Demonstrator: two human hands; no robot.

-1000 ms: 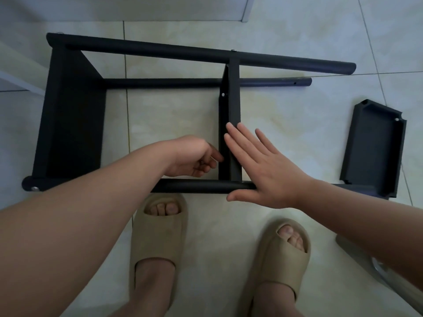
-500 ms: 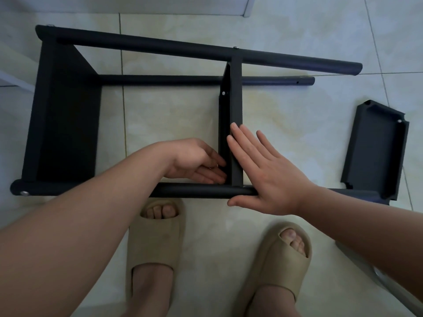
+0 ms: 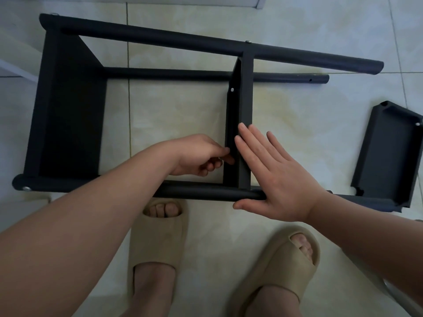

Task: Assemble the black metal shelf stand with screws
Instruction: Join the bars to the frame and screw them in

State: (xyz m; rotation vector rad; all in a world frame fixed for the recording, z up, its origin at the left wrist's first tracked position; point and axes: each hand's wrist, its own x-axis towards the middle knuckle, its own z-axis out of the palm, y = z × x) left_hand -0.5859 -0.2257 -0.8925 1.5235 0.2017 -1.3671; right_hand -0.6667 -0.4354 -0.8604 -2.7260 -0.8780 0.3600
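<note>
While the black shelf stand [image 3: 174, 40] is lying on its side on the tiled floor [image 3: 178, 110], its middle shelf panel [image 3: 246, 99] is standing edge-up between the far pole and the near pole [image 3: 206, 193]. The left hand [image 3: 199, 156] is reaching in at the panel's left face, fingers curled, thumb and fingertips pinching a small silvery piece [image 3: 220, 158] too small to identify. The right hand [image 3: 279, 179] is lying flat and wide, straight fingers pressing on the panel's upper edge, palm covering the near pole just right of the panel. A loose shelf tray [image 3: 389, 154] is lying well right of the panel. Beige slippers [image 3: 158, 236] are standing nearer than the panel.
</note>
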